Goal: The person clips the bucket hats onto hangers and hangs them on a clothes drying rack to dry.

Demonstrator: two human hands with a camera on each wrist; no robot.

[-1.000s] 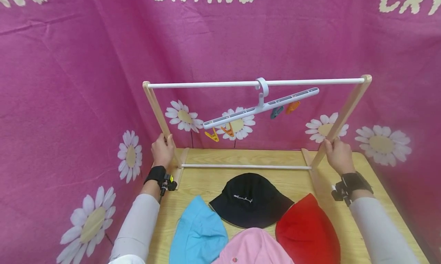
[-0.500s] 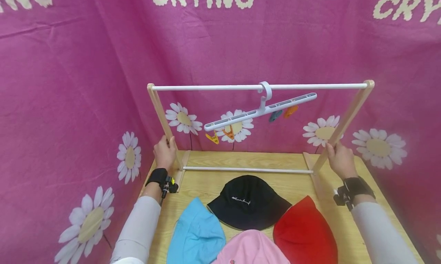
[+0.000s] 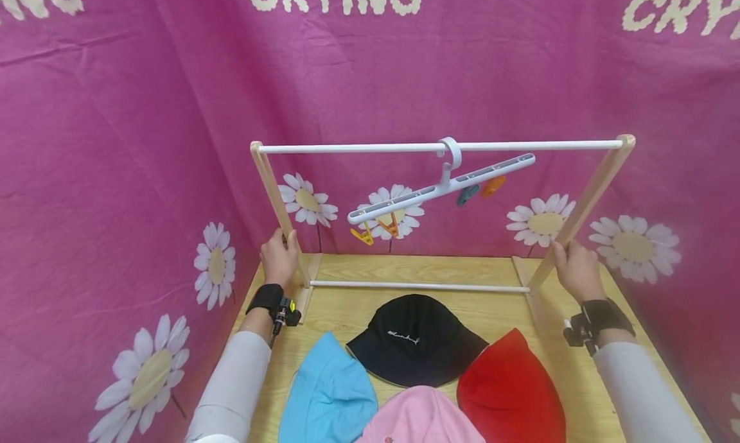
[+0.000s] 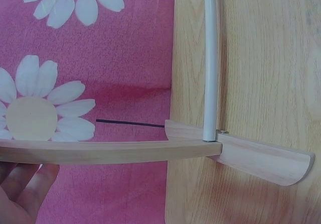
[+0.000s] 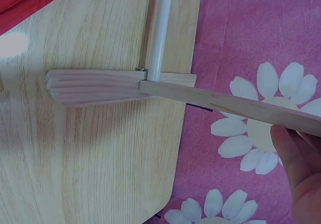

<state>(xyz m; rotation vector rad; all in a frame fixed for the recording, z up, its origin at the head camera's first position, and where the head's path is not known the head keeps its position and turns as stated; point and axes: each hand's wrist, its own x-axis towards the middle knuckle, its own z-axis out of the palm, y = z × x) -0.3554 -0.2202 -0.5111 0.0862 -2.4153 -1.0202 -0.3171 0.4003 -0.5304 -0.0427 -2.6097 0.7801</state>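
1. Nearest: four bucket hats laid flat along the table's front edge, pink hat at the front, blue hat and red hat either side, black hat just behind; crowns up, spread side by side, each easy to pick singly.
2. Further: left hand wrapped round the left post low down, fingers curled against the wood; right hand likewise on the right post, fingers curled under it. Low two-sided hold, likely to steady the frame.
3. Wooden rack standing at the table's back edge, feet on the wood.
4. Farthest: white hanger hooked over the top rail, tilted, coloured clips dangling, pink daisy cloth behind.
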